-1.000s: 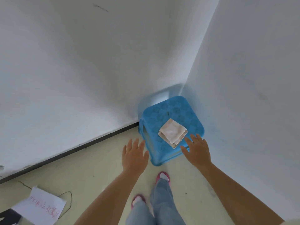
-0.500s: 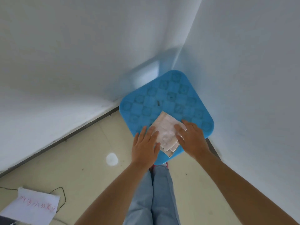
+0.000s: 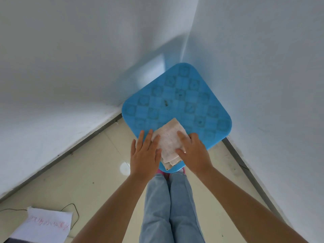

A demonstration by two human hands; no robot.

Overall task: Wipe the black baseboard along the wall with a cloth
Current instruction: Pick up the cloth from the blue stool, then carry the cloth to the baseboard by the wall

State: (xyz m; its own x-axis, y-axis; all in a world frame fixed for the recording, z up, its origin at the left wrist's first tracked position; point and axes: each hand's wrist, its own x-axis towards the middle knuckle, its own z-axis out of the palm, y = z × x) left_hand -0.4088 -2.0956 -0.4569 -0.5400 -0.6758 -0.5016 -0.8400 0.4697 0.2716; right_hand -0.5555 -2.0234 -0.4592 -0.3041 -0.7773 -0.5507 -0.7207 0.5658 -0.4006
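Left hand (image 3: 144, 156) lies flat with straight, spread fingers on the near-left edge of the folded off-white cloth (image 3: 169, 143), while the right hand (image 3: 193, 152) lies over its right side, fingers only slightly bent, thumb on top. The cloth rests on the near corner of a blue checker-patterned plastic stool (image 3: 177, 106). Beyond, the black baseboard (image 3: 73, 149) runs along the left wall's foot.

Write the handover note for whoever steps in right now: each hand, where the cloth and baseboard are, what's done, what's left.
Left hand: open, fingers straight, fingertips resting on the left edge of the cloth.
Right hand: fingers laid over the cloth's right side, thumb against its near edge; no clear grip yet.
Cloth: folded, lying on the near corner of the blue stool, which stands in the room corner.
Baseboard: dark strip along the foot of the left wall, also running along the right wall.
Done: hands are at the cloth.
Left: lift the cloth, go down to the baseboard and wipe along it.
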